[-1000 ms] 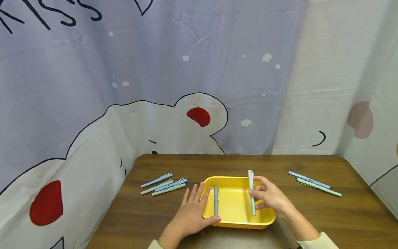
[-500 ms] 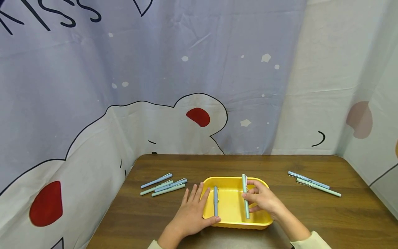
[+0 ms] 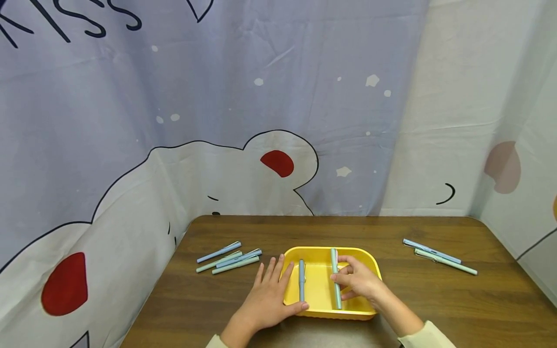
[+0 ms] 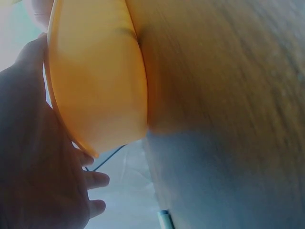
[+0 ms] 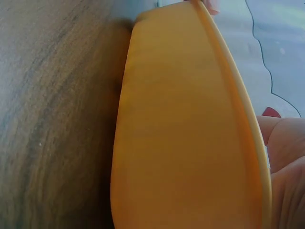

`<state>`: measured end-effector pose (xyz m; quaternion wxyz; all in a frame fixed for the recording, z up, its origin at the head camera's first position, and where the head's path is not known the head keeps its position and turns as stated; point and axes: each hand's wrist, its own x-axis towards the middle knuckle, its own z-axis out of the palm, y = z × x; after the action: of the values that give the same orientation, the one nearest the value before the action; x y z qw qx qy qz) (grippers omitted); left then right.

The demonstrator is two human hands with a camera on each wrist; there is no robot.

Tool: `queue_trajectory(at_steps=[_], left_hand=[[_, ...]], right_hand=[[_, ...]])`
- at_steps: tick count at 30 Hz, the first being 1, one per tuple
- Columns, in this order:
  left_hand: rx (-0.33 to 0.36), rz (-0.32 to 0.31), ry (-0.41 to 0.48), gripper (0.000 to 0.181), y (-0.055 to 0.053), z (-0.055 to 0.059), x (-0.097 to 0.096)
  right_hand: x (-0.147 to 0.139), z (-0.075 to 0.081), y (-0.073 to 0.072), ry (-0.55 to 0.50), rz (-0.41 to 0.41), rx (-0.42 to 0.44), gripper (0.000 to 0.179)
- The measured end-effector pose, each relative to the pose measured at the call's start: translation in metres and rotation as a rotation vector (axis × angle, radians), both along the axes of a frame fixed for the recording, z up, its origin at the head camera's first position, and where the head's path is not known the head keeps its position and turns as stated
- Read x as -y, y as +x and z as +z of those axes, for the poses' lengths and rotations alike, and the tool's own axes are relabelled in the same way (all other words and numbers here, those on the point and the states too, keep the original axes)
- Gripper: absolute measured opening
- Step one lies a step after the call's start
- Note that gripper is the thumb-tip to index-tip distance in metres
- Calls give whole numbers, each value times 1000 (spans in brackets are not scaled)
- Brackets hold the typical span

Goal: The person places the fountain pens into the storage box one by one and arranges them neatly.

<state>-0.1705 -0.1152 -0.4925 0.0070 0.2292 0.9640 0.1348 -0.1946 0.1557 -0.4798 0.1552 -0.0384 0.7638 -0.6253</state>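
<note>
A yellow tray (image 3: pixel 365 316) sits at the front middle of the wooden table. My left hand (image 3: pixel 269 296) lies spread over the tray's left rim, fingers straight and thumb at the front edge. Just right of it, a grey-blue pen (image 3: pixel 301 280) lies inside the tray. My right hand (image 3: pixel 359 280) reaches over the right side and pinches a pale green pen (image 3: pixel 334 266) between thumb and fingers, clip end pointing away. In the left wrist view the tray's outer wall (image 4: pixel 97 81) is beside my hand; the right wrist view shows mostly the opposite wall (image 5: pixel 181 114).
Several blue and green pens (image 3: pixel 230 261) lie in a loose group left of the tray. At the right, a blue pen (image 3: pixel 435 251) and a green pen (image 3: pixel 448 262) lie side by side. A printed curtain (image 3: pixel 348 121) hangs behind the table (image 3: pixel 174 314).
My right hand has carried the pale green pen leftward and slightly down, from the tray's right side toward its middle. The left hand and the grey-blue pen have stayed in place.
</note>
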Motion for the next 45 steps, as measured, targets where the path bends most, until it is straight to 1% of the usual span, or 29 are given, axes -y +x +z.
queue_trajectory(at_steps=[6, 11, 20, 27, 36, 45], left_hand=[[0, -3, 8, 99, 1, -1, 0], [7, 2, 2, 99, 1, -2, 0], [6, 6, -9, 98, -1, -1, 0], [7, 4, -7, 98, -1, -1, 0], [-2, 2, -10, 98, 0, -1, 0], [-7, 2, -8, 98, 0, -1, 0]], right_hand=[[6, -3, -1, 1, 16, -3, 59], [11, -4, -2, 16, -4, 24, 56], [21, -8, -5, 29, -3, 35, 57], [27, -8, -5, 41, 10, 28, 58], [34, -12, -6, 30, 23, 35, 55], [40, -14, -9, 81, 30, 44, 56]])
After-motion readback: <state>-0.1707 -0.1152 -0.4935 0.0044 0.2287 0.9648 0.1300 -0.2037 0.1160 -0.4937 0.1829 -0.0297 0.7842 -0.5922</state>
